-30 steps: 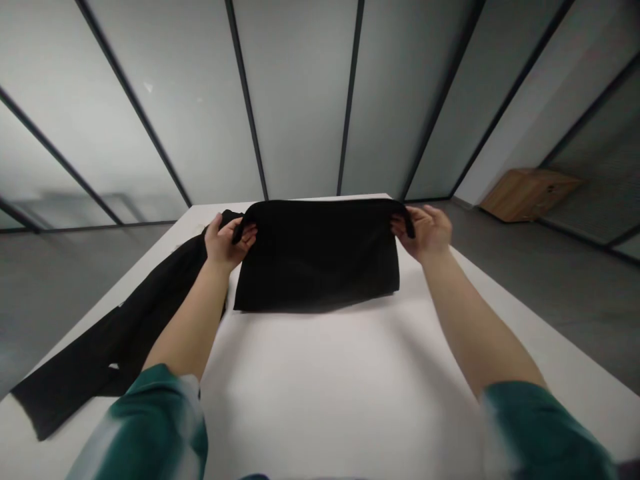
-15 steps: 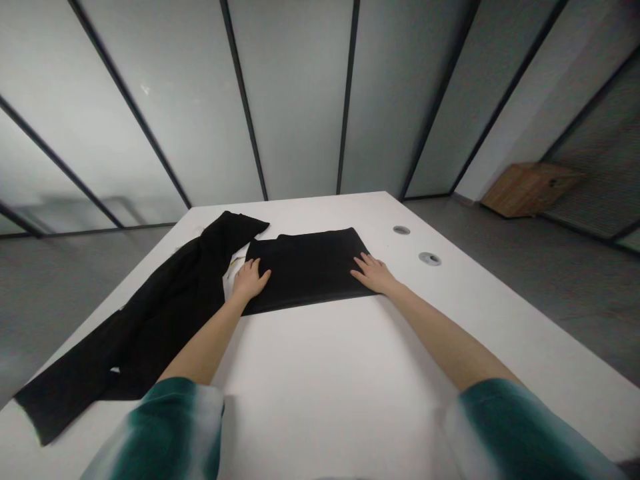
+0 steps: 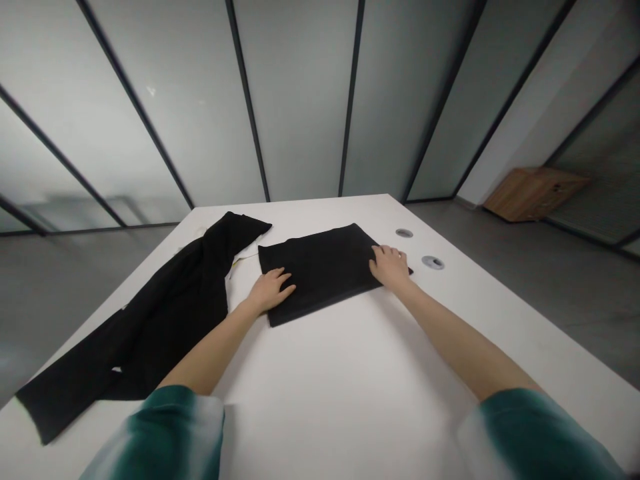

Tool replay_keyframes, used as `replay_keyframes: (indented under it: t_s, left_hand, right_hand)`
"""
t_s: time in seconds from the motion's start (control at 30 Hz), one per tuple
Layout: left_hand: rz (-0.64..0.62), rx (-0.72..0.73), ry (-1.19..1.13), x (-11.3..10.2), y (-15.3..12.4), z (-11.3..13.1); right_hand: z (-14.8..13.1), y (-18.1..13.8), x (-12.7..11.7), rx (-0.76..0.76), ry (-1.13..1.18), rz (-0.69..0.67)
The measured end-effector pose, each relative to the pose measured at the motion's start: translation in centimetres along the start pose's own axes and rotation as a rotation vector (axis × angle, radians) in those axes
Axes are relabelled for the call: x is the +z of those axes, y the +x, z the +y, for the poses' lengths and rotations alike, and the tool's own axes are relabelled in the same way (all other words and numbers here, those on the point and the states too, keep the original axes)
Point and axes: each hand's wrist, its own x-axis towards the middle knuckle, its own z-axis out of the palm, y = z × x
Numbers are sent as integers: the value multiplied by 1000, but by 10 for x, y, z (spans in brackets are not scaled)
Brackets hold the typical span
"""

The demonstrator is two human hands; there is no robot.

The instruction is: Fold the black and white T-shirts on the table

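A folded black cloth lies flat on the white table, turned a little so its right corner points away. My left hand rests flat on its near left corner, fingers spread. My right hand lies on its right corner with fingers curled over the cloth edge. A second black garment lies unfolded in a long strip along the table's left side, apart from both hands.
Two round cable holes sit in the table right of the cloth. Glass wall panels with dark frames stand behind. A wooden box sits on the grey floor at the far right.
One second ago both hands held the cloth up by its top corners. They laid it flat on the table, then slid it to the right and turned it slightly.
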Motion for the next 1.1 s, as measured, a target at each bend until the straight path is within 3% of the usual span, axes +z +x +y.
replay_keyframes:
  t_s: [0.17,0.3,0.43,0.5,0.6,0.87,1.03,1.1]
  left_hand:
    - [-45,-169,94,-2,1,29]
    - [-97,-249,182,-13,-1,59]
    - [-177,-12,101,-33,-2,76]
    - [-103,92,39,-39,2,75]
    - [42,93,63,-36,14,67]
    - [-113,167,45,13,29,45]
    - [-73,114,20,5,16,36]
    - [-38,27,-8,-5,18,29]
  right_hand:
    - [-39,-30,-5,-92,75,-244]
    - [-38,-28,9,-76,46,-315]
    - [-11,-7,15,-12,-30,-244]
    - [1,0,13,59,-50,-154]
    - [10,3,7,117,-38,-92]
    - [18,-5,18,202,1,-231]
    - [20,-7,24,166,47,-205]
    - [21,-5,24,190,85,-192]
